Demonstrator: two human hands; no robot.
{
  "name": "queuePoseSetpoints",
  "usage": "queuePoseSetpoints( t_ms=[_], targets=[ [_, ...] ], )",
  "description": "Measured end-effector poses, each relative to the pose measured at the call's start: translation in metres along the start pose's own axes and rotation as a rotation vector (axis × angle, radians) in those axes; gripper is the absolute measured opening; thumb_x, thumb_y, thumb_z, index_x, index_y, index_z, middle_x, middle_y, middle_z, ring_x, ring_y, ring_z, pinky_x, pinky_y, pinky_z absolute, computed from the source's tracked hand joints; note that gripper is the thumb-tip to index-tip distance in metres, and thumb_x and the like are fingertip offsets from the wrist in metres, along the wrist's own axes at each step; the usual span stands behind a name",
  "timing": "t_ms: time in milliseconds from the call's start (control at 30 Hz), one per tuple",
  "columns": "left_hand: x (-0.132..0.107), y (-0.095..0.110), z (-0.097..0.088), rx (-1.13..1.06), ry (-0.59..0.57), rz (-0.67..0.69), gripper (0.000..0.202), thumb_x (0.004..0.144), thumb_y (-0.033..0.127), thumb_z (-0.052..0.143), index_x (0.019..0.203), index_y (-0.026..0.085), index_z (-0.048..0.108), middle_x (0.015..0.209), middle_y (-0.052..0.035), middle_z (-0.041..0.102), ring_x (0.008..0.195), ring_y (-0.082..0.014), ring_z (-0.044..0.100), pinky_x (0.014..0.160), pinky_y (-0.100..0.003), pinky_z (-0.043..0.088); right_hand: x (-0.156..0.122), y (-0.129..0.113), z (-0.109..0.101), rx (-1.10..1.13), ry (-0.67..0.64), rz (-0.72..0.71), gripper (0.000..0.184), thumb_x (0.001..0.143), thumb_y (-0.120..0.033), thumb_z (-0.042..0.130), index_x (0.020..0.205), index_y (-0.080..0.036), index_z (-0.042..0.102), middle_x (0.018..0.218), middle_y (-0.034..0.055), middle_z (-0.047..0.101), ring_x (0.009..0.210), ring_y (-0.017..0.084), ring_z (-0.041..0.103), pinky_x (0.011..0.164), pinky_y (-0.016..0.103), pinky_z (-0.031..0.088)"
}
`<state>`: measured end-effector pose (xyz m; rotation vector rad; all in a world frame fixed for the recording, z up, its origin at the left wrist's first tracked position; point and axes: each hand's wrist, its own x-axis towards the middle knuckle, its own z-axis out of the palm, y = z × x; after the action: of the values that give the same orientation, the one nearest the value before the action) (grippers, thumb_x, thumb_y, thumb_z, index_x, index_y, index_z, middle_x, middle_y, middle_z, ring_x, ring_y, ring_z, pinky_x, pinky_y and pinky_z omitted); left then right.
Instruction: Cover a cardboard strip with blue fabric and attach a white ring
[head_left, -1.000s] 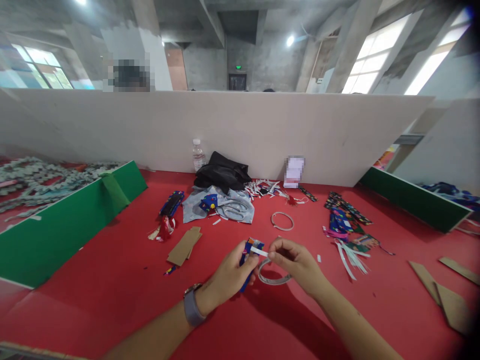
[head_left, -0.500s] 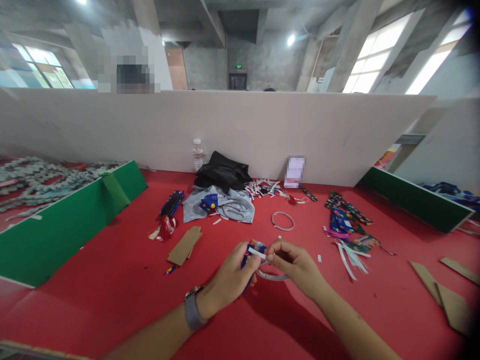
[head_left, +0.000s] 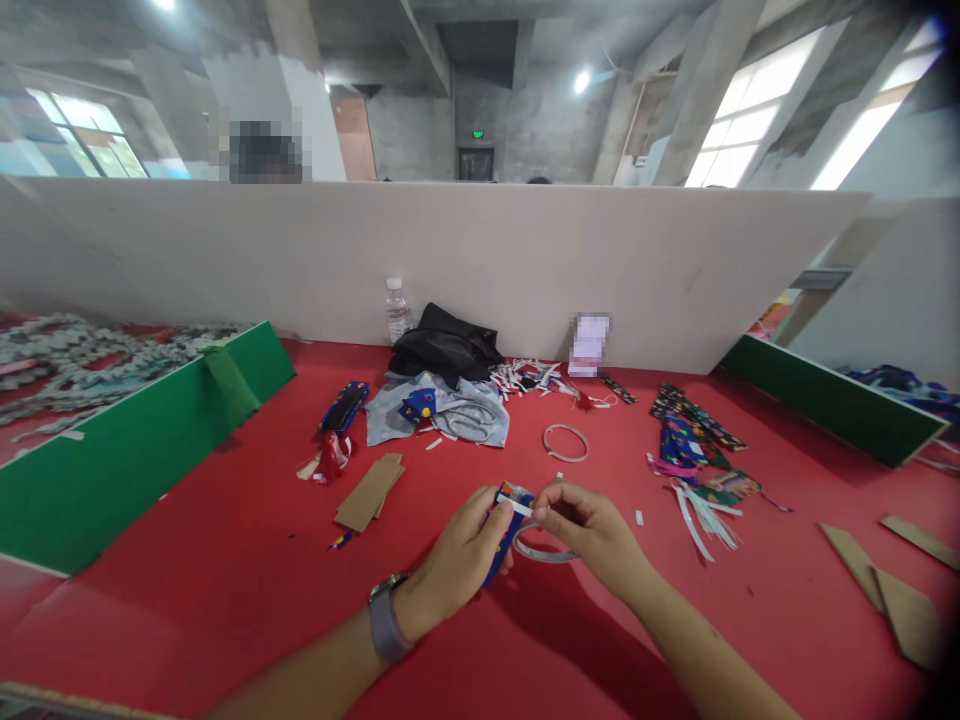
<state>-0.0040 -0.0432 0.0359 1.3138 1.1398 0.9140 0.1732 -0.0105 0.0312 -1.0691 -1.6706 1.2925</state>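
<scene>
My left hand [head_left: 457, 566] is closed around a small blue patterned fabric piece [head_left: 507, 530] just above the red table [head_left: 225, 600]. My right hand [head_left: 589, 530] pinches a short white strip [head_left: 514, 505] that lies across the top of that piece. A roll of tape [head_left: 541, 551] hangs under my right hand, partly hidden by the fingers. A grey watch [head_left: 385, 618] sits on my left wrist.
Another tape ring [head_left: 565, 441] lies further back. Cardboard pieces [head_left: 369, 491] sit to the left and cardboard offcuts [head_left: 885, 585] to the right. Patterned strips [head_left: 694, 440], a grey cloth [head_left: 442, 408], a black bag [head_left: 445, 345] and a bottle [head_left: 396, 310] stand near the white partition. Green dividers [head_left: 135, 440] flank both sides.
Both hands have sunk slightly towards the table and drawn closer together. The white strip is shorter between the fingers and lies nearer the fabric piece.
</scene>
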Motion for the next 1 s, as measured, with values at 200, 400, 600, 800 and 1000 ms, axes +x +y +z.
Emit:
queuePoseSetpoints(
  t_ms=[200,400,600,800,1000],
  targets=[
    [0.0002,0.0010,-0.0002,-0.031,-0.006,-0.004,0.035,0.087,0.051,0.037,0.091,0.018,0.051,0.062,0.0019,0.055,0.051,-0.0098,0.052,0.050,-0.020,0.039,-0.0005,-0.0014,0.0011,-0.009,0.008,-0.010,0.028,0.078,-0.045,0.059,0.074,-0.018,0.058,0.069,-0.0004,0.058,0.061,0.011,0.048,0.056,0.023,0.037],
    [-0.0008,-0.0001,0.0002,-0.037,-0.001,0.007,0.036,0.087,0.051,0.037,0.089,0.018,0.051,0.059,0.0020,0.055,0.050,-0.0100,0.051,0.050,-0.020,0.038,-0.0003,-0.0006,0.0024,0.006,0.017,-0.019,0.026,0.078,-0.044,0.059,0.075,-0.018,0.057,0.069,0.0000,0.058,0.063,0.012,0.049,0.057,0.024,0.038],
    [-0.0009,-0.0026,-0.0007,-0.026,0.006,0.015,0.037,0.088,0.051,0.036,0.088,0.018,0.052,0.059,0.0012,0.055,0.052,-0.0112,0.052,0.050,-0.021,0.038,-0.0009,-0.0011,0.0039,0.001,0.038,-0.008,0.027,0.078,-0.045,0.060,0.073,-0.018,0.057,0.066,-0.0003,0.056,0.065,0.013,0.050,0.058,0.024,0.038],
    [-0.0012,-0.0025,-0.0006,-0.048,0.014,0.023,0.036,0.088,0.051,0.036,0.087,0.018,0.052,0.058,0.0013,0.055,0.052,-0.0110,0.052,0.050,-0.021,0.037,-0.0010,-0.0004,0.0050,-0.014,0.047,-0.016,0.028,0.078,-0.046,0.059,0.073,-0.019,0.057,0.065,-0.0012,0.054,0.063,0.012,0.049,0.057,0.023,0.038],
    [-0.0006,-0.0039,-0.0003,-0.057,0.017,0.033,0.038,0.088,0.051,0.036,0.088,0.018,0.053,0.058,0.0013,0.055,0.051,-0.0114,0.052,0.050,-0.022,0.037,-0.0005,0.0026,0.0055,-0.025,0.057,-0.013,0.029,0.077,-0.047,0.059,0.073,-0.019,0.057,0.063,-0.0019,0.052,0.061,0.012,0.047,0.054,0.023,0.037]
  ],
)
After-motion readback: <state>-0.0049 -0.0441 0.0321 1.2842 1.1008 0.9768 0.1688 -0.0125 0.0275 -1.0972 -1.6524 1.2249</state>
